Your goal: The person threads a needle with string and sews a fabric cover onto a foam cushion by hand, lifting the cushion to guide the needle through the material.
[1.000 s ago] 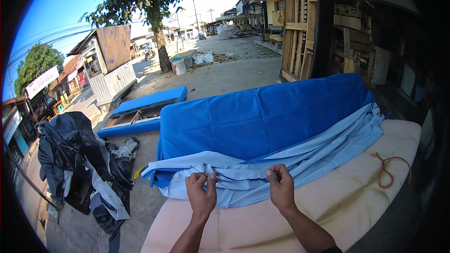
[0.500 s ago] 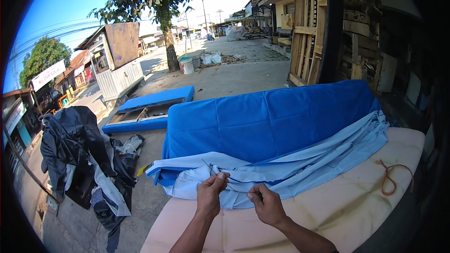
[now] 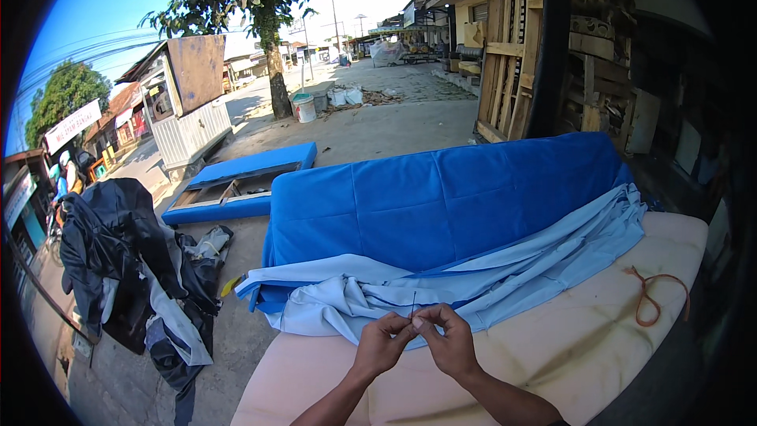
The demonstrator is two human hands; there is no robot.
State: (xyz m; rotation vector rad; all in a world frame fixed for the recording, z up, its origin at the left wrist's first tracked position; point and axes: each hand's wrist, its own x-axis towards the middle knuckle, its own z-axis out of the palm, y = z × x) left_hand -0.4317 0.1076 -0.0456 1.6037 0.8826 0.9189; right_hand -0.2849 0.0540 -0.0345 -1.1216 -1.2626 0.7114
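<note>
My left hand (image 3: 380,345) and my right hand (image 3: 448,341) meet fingertip to fingertip over the near edge of a pale blue cloth (image 3: 441,288). Between the pinched fingers stands a thin dark needle (image 3: 413,305), pointing up. Which hand grips it I cannot tell. The pale cloth lies bunched on a cream foam mattress (image 3: 552,347). Behind it, a bright blue quilted cover (image 3: 441,201) rises over the far part of the mattress.
An orange cord (image 3: 650,296) lies looped on the mattress at the right. A heap of dark clothing (image 3: 130,260) hangs at the left. A blue-edged frame (image 3: 236,181) lies on the concrete beyond. Wooden pallets (image 3: 520,47) stand at the back right, a tree (image 3: 276,71) behind.
My hands were apart, each holding the pale cloth's edge. They have come together at the middle, and the needle now stands between the fingertips.
</note>
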